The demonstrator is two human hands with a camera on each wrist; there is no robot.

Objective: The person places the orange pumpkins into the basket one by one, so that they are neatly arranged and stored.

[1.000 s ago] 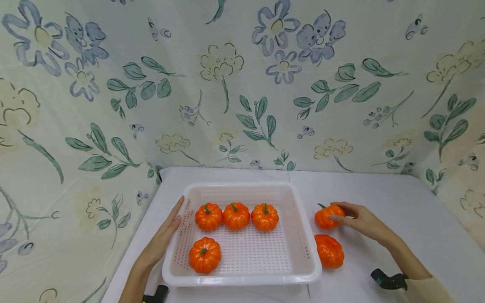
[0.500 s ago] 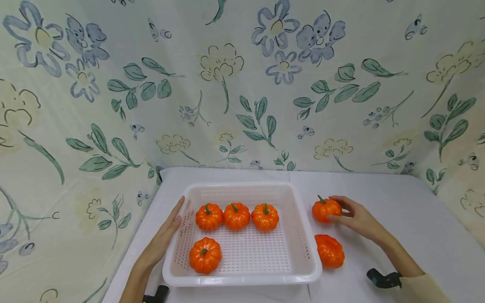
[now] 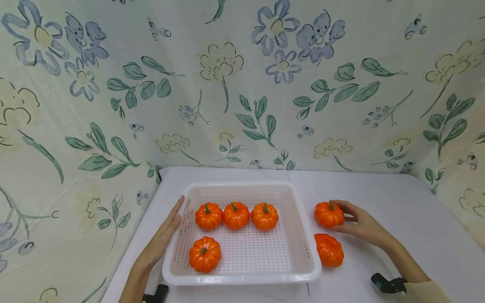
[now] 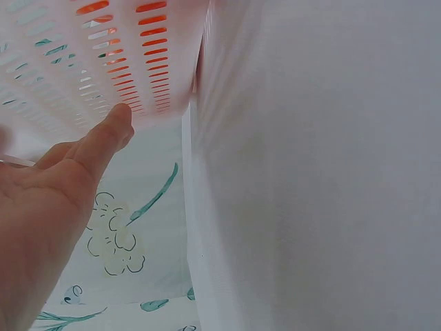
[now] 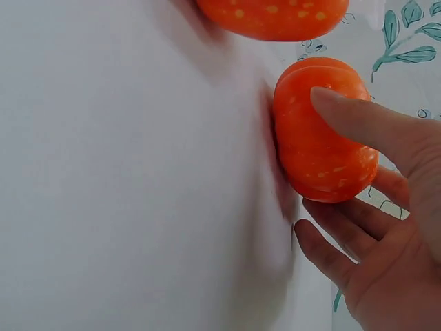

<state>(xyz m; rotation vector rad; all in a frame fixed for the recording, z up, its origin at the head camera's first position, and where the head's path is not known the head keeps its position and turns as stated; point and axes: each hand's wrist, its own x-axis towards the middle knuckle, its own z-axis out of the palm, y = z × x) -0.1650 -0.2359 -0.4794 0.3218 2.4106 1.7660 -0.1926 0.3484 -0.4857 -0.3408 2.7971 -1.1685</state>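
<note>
My right hand [image 3: 361, 223] holds a small orange toy pumpkin [image 3: 329, 215] by its right side. In the right wrist view its thumb [image 5: 344, 114] lies on the pumpkin and its fingers bend at the far side. The pumpkin appears to rest on the table, green stem up. Just in front of it sits another orange pumpkin [image 3: 329, 251], its stem not visible. My left hand [image 3: 163, 237] lies with straight fingers against the left wall of a white perforated plastic basket [image 3: 242, 278]. In the left wrist view a fingertip [image 4: 122, 114] touches that wall.
Inside the basket, three pumpkins [image 3: 236, 216] stand in a row along the back, and one pumpkin [image 3: 205, 254] is at the front left. A white cloth [image 3: 379, 193] covers the table. Floral fabric [image 3: 242, 84] hangs behind and at the sides.
The right hand has turned the back pumpkin: its stem pointed left, then up, and now stands further right. It rose slightly, then came back down. The left hand and basket stay put.
</note>
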